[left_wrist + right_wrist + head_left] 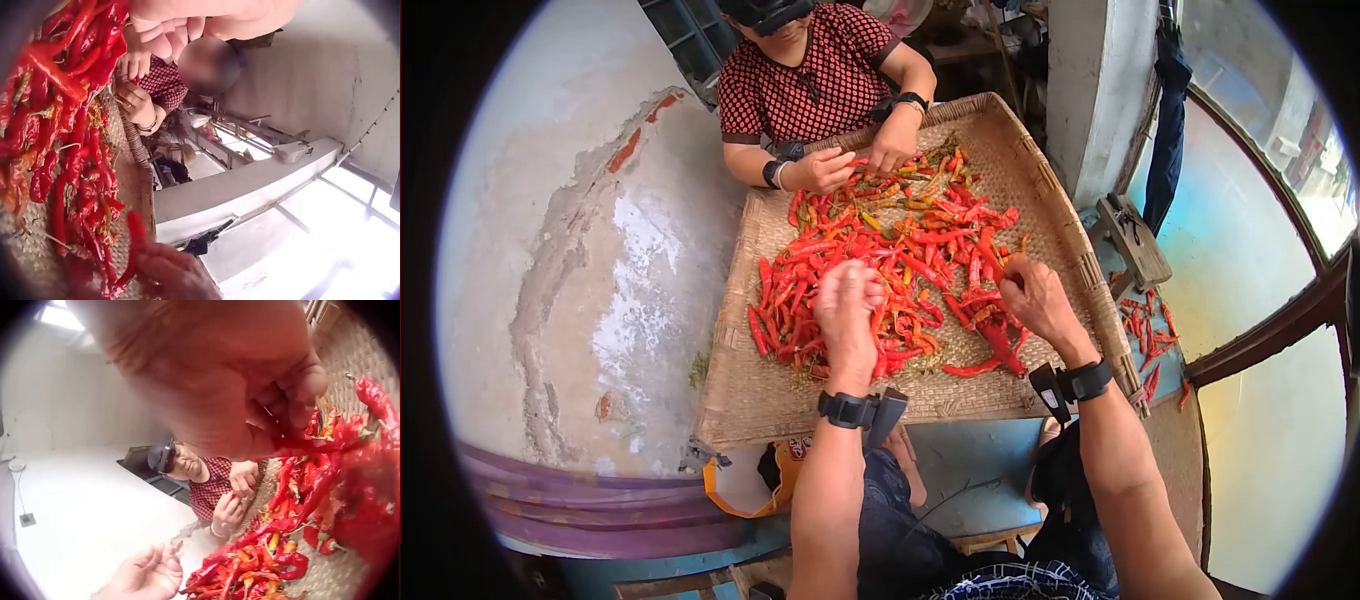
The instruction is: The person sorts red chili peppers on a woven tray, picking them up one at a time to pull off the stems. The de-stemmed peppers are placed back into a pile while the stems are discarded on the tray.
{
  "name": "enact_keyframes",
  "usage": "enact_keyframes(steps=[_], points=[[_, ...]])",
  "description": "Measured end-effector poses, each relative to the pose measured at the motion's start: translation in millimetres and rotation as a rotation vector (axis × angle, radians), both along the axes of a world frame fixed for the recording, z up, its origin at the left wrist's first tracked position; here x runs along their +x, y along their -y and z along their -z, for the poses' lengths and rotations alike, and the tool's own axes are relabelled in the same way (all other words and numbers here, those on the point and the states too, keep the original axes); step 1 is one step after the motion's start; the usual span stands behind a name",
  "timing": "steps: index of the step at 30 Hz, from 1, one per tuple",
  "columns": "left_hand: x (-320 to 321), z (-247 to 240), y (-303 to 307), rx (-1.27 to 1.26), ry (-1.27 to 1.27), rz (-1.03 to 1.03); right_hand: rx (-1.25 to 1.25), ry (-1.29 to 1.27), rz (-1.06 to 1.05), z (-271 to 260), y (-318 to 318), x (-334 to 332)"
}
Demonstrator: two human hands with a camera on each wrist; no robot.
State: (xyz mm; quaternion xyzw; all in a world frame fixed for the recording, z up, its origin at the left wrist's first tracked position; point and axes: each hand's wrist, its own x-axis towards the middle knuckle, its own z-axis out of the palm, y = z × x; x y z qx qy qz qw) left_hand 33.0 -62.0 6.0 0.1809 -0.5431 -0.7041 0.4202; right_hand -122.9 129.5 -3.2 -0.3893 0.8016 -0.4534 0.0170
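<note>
Many red peppers [840,245] lie in a wide woven tray [735,385], with a few yellow and orange ones among them. My right hand [1040,300] is above the tray's right half. Its thumb and fingers pinch a red pepper [134,247], plain in the left wrist view. My left hand [848,305] hovers over the peppers left of centre, fingers loosely bent, with no pepper seen in it. In the right wrist view that left hand [147,575] is at the lower left.
Across the tray a person in a red-and-black patterned top [805,85] handles peppers with both hands. A small wooden stool [1135,245] stands right of the tray, with loose peppers [1150,330] on the floor below it. A cracked wall [570,260] is on the left.
</note>
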Motion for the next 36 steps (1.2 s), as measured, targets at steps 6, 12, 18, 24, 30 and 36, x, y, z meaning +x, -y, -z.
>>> enact_keyframes(steps=[6, 12, 18, 24, 30, 36], points=[[-17, 0, -42, -0.013, 0.272, 0.387, -0.161, 0.29, -0.427, -15, 6, 21], [-17, -1, -35, 0.058, 0.234, 0.369, -0.155, 0.258, -0.415, -6, 12, 28], [-17, 6, -36, 0.28, 0.221, 0.528, -0.198, 0.389, -0.447, -1, 15, 24], [-9, 5, -16, 0.201, 0.071, 0.398, -0.059, 0.365, -0.557, 2, 17, 25], [22, -13, 35, -0.095, -0.14, -0.312, -0.067, 0.126, -0.21, 7, 2, -15], [34, -27, 42, -0.291, 0.259, -0.762, 0.385, -0.094, 0.061, 26, 2, -19]])
